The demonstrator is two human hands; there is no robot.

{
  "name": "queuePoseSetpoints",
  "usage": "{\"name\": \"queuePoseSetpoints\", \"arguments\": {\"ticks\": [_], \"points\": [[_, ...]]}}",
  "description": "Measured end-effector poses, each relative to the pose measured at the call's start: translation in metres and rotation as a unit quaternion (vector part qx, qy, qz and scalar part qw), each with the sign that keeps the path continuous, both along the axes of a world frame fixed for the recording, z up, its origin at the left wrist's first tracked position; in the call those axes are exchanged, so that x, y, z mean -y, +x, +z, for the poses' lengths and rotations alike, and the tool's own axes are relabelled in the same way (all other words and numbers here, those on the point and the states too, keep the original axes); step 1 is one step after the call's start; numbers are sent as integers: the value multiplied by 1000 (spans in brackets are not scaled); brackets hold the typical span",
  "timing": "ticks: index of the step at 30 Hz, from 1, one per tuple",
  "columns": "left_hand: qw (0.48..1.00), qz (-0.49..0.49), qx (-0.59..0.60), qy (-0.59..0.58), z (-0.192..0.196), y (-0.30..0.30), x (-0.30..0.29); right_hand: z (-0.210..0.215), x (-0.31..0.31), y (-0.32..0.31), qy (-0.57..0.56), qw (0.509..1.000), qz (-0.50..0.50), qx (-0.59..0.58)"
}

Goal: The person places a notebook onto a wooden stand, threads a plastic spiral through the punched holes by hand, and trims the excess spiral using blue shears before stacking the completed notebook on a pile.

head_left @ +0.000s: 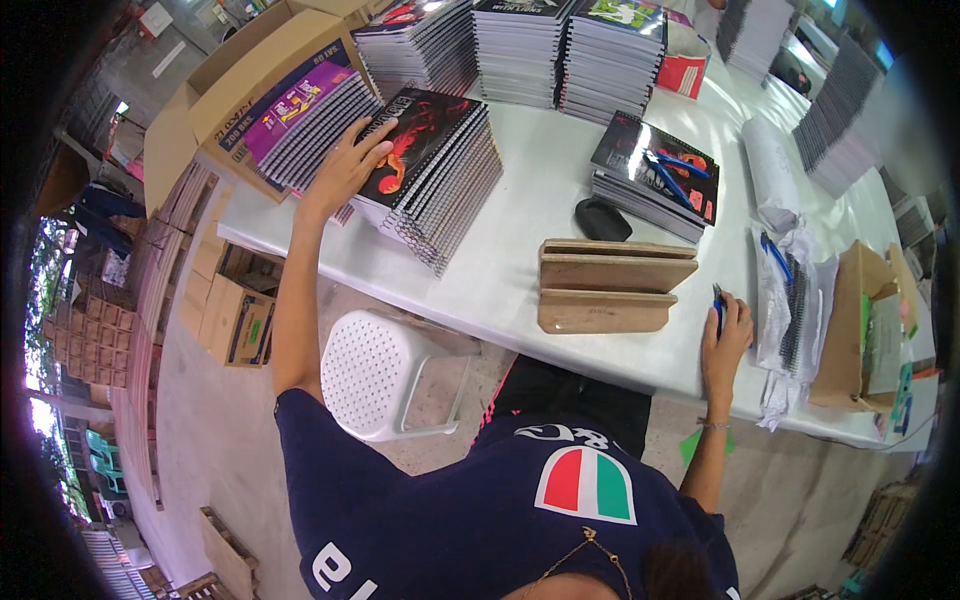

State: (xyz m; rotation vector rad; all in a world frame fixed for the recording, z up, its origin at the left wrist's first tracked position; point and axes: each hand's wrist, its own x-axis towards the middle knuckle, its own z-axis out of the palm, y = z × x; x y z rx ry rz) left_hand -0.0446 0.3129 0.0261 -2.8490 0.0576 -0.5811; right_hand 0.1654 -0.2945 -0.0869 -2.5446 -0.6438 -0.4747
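Your left hand (345,170) lies flat, grip open, on the slanted notebook pile (435,170) at ten o'clock on the tabletop (540,200). Your right hand (725,335) at three o'clock closes on blue pliers (718,305). Many piles wait, so lots is left.

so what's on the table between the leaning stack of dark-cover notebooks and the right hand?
Head view: a stepped wooden block lies between the notebook stack and the right hand; otherwise bare white table.

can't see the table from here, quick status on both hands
Left hand flat on slanted stack of black spiral notebooks. Right hand holds blue tool at white table edge. Nothing between.
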Motion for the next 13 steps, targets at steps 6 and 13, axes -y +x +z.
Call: {"name": "queuePoseSetpoints", "arguments": {"ticks": [6,13], "points": [[975,106,6,-197,12,12,41,23,-21,31,102,993,66,-10],[959,179,4,-220,27,19,66,48,-73,150,217,964,151,-16]]}}
